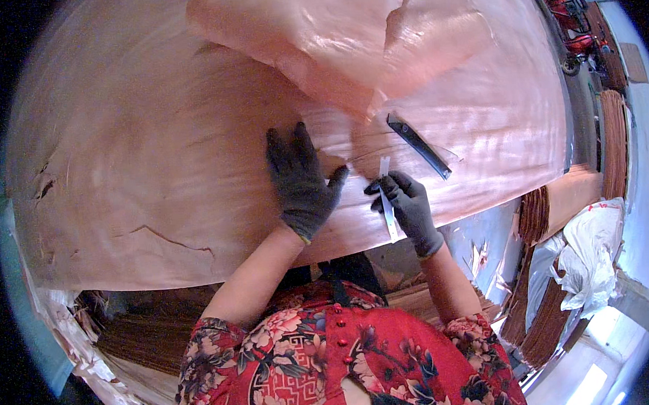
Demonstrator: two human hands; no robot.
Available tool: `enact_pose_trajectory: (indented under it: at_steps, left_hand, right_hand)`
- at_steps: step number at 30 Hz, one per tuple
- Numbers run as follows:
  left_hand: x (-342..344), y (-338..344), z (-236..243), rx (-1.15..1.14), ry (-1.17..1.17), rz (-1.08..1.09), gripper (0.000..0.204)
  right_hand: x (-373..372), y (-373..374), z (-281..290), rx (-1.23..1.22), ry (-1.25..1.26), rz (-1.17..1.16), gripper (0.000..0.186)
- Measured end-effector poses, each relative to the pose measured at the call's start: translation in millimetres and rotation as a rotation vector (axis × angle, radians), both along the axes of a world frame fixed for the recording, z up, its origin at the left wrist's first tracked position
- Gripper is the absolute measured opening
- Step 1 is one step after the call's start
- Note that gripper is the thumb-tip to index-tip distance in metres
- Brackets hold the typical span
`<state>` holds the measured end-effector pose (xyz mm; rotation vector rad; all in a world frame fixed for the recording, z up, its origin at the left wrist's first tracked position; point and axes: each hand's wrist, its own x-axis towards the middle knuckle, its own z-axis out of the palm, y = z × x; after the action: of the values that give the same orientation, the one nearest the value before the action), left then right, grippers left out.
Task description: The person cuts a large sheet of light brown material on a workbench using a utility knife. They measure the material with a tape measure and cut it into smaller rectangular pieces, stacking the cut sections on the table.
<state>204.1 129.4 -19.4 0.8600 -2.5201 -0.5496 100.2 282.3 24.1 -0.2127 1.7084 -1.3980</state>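
Note:
A wide sheet of pinkish-brown wood veneer [168,167] lies spread out below my hands. My left hand [301,176], in a dark grey glove, presses flat on it with the fingers stretched and the thumb out to the right. Just beyond that thumb a thin crack runs through the veneer. My right hand [409,205], gloved alike, pinches a narrow white strip [389,217] between thumb and fingers; the strip points away from me. A long, narrow black tool [421,147] rests on the veneer beyond my right hand, touched by neither hand.
A loose, torn piece of veneer [331,41] lies rumpled at the far side. Stacks of brown sheets [613,143] stand at the right, near a white plastic sack [591,251]. A red wheeled machine [576,35] is at the far right. Torn scraps [75,347] hang at the near left.

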Motion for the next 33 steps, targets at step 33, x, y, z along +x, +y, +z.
enact_pose_trajectory:
  at_steps: [33]
  left_hand:
    - [7,-11,-3,-0.006,-0.004,-0.15,0.087]
  right_hand:
    - [0,1,-17,-0.006,-0.28,-0.119,0.028]
